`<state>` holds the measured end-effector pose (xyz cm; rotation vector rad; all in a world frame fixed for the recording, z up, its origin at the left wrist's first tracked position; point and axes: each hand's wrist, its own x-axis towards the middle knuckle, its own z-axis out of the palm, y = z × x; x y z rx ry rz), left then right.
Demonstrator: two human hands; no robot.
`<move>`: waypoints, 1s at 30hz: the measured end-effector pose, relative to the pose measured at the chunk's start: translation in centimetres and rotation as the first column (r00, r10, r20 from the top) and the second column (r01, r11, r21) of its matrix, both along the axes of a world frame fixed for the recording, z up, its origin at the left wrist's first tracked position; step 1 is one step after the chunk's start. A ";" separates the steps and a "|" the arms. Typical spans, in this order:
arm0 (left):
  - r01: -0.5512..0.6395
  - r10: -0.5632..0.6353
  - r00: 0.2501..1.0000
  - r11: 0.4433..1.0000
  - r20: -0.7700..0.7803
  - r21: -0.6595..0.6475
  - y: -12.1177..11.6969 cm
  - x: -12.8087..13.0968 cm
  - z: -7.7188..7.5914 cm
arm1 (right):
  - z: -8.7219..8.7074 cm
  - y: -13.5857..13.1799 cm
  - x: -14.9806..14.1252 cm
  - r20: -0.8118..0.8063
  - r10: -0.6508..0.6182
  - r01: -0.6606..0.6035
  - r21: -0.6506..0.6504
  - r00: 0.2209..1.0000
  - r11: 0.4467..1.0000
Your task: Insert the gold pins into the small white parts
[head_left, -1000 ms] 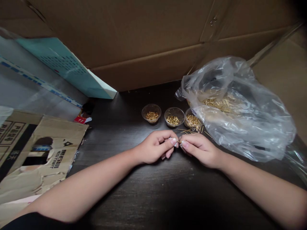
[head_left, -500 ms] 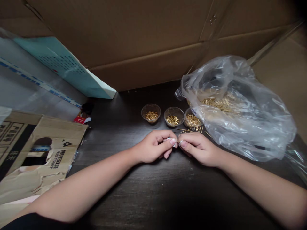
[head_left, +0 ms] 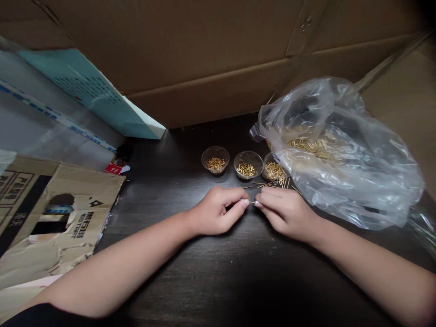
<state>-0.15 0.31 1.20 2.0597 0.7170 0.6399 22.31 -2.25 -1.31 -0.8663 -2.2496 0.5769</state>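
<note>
A thin brass-coloured pin (head_left: 252,202) spans the small gap between my two hands over the dark table. My left hand (head_left: 220,210) pinches one end between thumb and forefinger. The other end sits in the closed fingertips of my right hand (head_left: 285,211). Just beyond the hands stand three clear plastic cups: the left cup (head_left: 215,160), the middle cup (head_left: 248,165) and the right cup (head_left: 273,167), each with small brass-coloured pieces inside. Several loose pins (head_left: 282,182) lie on the table behind my right hand. Whether the held pin is one piece or joined parts, I cannot tell.
A clear plastic bag (head_left: 368,168) with many more pins spreads over the right side. A large cardboard box (head_left: 211,59) walls off the back. Torn cardboard (head_left: 78,181) and a light-blue panel (head_left: 85,91) stand at the left, near a small red packet (head_left: 113,169).
My hands have drawn slightly apart, so more of the pin shows between them. The fingers of my left hand have curled in closer. The cups and bag stay in place.
</note>
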 end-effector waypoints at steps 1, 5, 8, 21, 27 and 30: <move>-0.008 0.008 1.000 1.000 -0.002 0.030 0.0 0.0 -0.1 | 0.0 -0.1 -0.1 0.008 -0.012 0.012 0.015 1.000 1.000; -0.003 0.002 1.000 0.995 0.006 0.096 -0.2 0.1 -0.3 | -0.3 -0.4 -0.3 -0.005 -0.020 0.020 -0.012 1.000 1.000; 0.007 -0.008 1.000 0.992 0.010 0.128 -0.5 0.2 -0.3 | -0.4 -0.3 -0.3 -0.043 0.000 -0.002 -0.053 0.999 0.999; -0.032 0.029 0.999 0.990 0.024 0.136 -0.5 0.2 -0.4 | -0.1 0.2 0.0 -0.177 0.060 -0.090 -0.162 0.982 0.983; -0.052 0.042 0.997 0.984 0.059 0.172 -0.4 0.2 -0.6 | -0.1 0.3 0.0 -0.178 0.057 -0.087 -0.166 0.982 0.982; -0.052 0.043 0.998 0.982 0.055 0.181 -0.4 0.2 -0.6 | -0.2 0.2 0.0 -0.176 0.061 -0.091 -0.167 0.982 0.982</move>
